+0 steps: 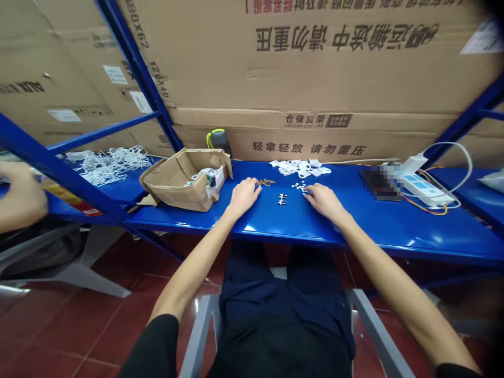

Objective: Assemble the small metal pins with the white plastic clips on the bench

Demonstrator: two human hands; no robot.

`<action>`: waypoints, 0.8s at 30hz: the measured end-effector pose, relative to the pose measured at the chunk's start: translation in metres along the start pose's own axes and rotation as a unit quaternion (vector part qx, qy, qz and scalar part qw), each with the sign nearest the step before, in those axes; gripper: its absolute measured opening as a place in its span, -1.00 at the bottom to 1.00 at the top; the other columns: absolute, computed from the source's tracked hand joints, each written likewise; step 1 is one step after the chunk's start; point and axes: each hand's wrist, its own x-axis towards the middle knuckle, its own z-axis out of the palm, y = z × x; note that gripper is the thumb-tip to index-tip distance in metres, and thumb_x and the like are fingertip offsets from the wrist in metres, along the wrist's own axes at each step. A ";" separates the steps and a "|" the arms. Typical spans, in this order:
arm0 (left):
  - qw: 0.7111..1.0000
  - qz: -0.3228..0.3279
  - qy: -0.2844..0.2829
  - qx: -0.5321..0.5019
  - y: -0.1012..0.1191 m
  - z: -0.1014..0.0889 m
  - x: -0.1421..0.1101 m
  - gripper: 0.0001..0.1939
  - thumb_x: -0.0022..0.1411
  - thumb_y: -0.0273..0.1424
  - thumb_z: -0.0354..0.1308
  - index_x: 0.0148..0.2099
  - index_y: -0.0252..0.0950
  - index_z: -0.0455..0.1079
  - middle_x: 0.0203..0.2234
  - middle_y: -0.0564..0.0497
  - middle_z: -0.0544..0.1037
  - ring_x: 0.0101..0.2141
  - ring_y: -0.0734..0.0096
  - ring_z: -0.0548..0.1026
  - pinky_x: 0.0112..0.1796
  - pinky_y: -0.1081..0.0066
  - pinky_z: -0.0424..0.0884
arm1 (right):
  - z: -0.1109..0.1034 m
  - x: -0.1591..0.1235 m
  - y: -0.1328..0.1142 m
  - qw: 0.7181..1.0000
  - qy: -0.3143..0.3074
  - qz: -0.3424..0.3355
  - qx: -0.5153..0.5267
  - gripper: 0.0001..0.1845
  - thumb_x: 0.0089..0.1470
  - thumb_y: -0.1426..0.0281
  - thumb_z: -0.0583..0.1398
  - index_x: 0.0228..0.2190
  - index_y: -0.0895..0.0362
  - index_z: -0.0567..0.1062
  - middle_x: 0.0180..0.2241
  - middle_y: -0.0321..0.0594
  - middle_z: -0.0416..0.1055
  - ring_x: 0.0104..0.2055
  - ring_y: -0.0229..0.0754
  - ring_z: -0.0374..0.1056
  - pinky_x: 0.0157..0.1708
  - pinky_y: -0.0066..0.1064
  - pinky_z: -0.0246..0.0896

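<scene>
My left hand [244, 197] rests palm down on the blue steel shelf [189, 223], just short of a small heap of brass parts [266, 182]. My right hand [323, 202] lies with its fingertips at a scatter of small white pieces [298, 186]. Between the hands stand several small metal pins [282, 199] in a short row. Behind them lies a heap of white plastic parts [301, 168]. Both palms face down, so anything under the fingers is hidden.
An open cardboard box [185, 181] holding white parts stands left of my left hand. Beyond it lies a bundle of white plastic loops [110, 165]. A pixelated object [381, 184] and a power strip [427, 190] sit right. Another person's hand [19, 194] enters at the left edge.
</scene>
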 end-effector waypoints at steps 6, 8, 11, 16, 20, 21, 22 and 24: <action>0.998 0.034 -0.010 0.057 -0.005 0.012 0.016 -0.69 0.61 -0.34 0.06 0.14 -0.23 0.62 -0.02 -0.18 0.61 -0.02 0.06 0.58 -0.04 0.26 0.44 | -0.001 0.006 -0.005 1.000 -0.020 0.005 -0.005 -0.71 0.42 0.42 0.15 -0.06 0.12 0.69 -0.03 0.03 0.61 -0.03 0.08 0.56 -0.13 -0.29 0.28; 0.996 0.047 -0.013 0.071 -0.004 0.014 0.019 -0.66 0.62 -0.37 0.01 0.06 -0.26 0.64 -0.06 -0.19 0.62 -0.04 0.05 0.57 -0.06 0.24 0.42 | -0.002 0.007 -0.006 1.000 -0.016 0.005 0.002 -0.75 0.38 0.40 0.18 -0.11 0.12 0.69 -0.05 0.01 0.63 -0.06 0.07 0.56 -0.18 -0.29 0.26; 0.996 0.070 -0.018 0.061 -0.004 0.015 0.024 -0.66 0.62 -0.41 -0.03 0.00 -0.30 0.61 -0.07 -0.21 0.63 -0.02 0.06 0.57 -0.08 0.25 0.42 | -0.003 0.012 -0.009 0.999 -0.004 0.013 0.038 -0.82 0.31 0.37 0.24 -0.14 0.08 0.67 -0.12 -0.07 0.67 -0.11 0.04 0.56 -0.24 -0.31 0.24; 0.988 0.101 0.033 -0.110 0.004 0.018 0.048 -0.83 0.57 -0.41 0.10 -0.01 -0.27 0.53 -0.07 -0.12 0.65 -0.03 0.17 0.58 -0.01 0.29 0.46 | -0.001 0.037 -0.016 0.976 0.049 -0.048 0.207 -0.88 0.22 0.35 0.28 -0.24 0.07 0.65 -0.23 -0.19 0.69 -0.22 -0.08 0.53 -0.16 -0.28 0.35; 0.929 0.080 0.086 -0.350 0.023 0.027 0.074 -0.87 0.54 -0.35 0.15 -0.07 -0.26 0.50 -0.19 -0.04 0.67 -0.18 0.31 0.60 -0.09 0.36 0.52 | 0.004 0.062 -0.026 0.892 0.084 -0.076 0.437 -0.72 0.09 0.12 0.40 -0.35 0.07 0.63 -0.26 -0.17 0.67 -0.22 -0.04 0.55 -0.12 -0.18 0.48; 0.904 0.067 0.084 -0.413 0.028 0.030 0.078 -0.84 0.54 -0.30 0.15 -0.04 -0.26 0.49 -0.23 -0.03 0.67 -0.28 0.36 0.58 -0.21 0.40 0.52 | 0.005 0.066 -0.028 0.861 0.089 -0.067 0.496 -0.65 0.05 0.05 0.43 -0.34 0.06 0.62 -0.23 -0.16 0.68 -0.20 -0.02 0.57 -0.15 -0.17 0.51; 0.879 0.057 0.083 -0.466 0.032 0.034 0.081 -0.81 0.53 -0.25 0.16 -0.03 -0.27 0.48 -0.26 -0.02 0.66 -0.36 0.40 0.55 -0.31 0.42 0.50 | 0.007 0.068 -0.031 0.830 0.088 -0.057 0.548 -0.58 0.00 -0.01 0.47 -0.33 0.06 0.61 -0.21 -0.14 0.68 -0.18 -0.01 0.59 -0.16 -0.16 0.54; 0.840 0.052 0.084 -0.534 0.039 0.040 0.082 -0.71 0.50 -0.12 0.21 -0.03 -0.26 0.48 -0.27 -0.03 0.65 -0.42 0.44 0.51 -0.40 0.44 0.47 | 0.011 0.069 -0.035 0.781 0.073 -0.037 0.619 -0.48 -0.09 -0.07 0.53 -0.32 0.05 0.59 -0.22 -0.13 0.69 -0.15 0.02 0.63 -0.15 -0.15 0.58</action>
